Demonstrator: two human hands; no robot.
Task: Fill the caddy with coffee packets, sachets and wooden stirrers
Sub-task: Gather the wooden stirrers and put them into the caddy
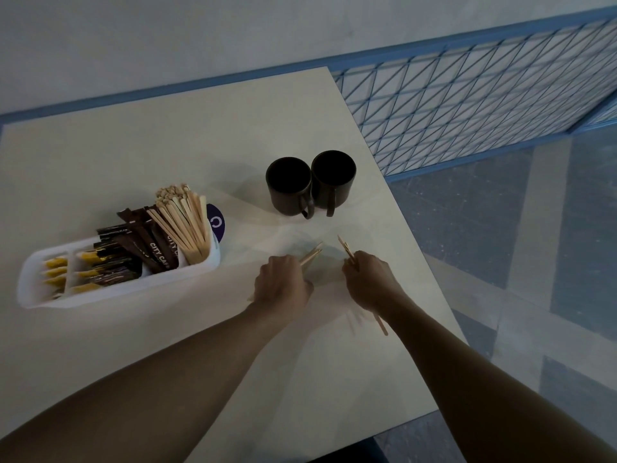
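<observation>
Pale table [167, 155]: both arms out fwd, left grip [282, 283] & right grip [371, 281] each curled round wooden stirrers [313, 254].

**Two bare arms in dim light**

Both of the person's arms are uncovered along the whole length in view. The left forearm [167, 379] is smooth and bare, and looks much broader toward the lower corner of the wide-angle view. The right forearm [467, 379] is likewise bare, narrowing to a slim wrist. The left grip [282, 282] and right grip [370, 280] are bare hands with rounded backs and ridged knuckles. Low light hides finer detail.
</observation>
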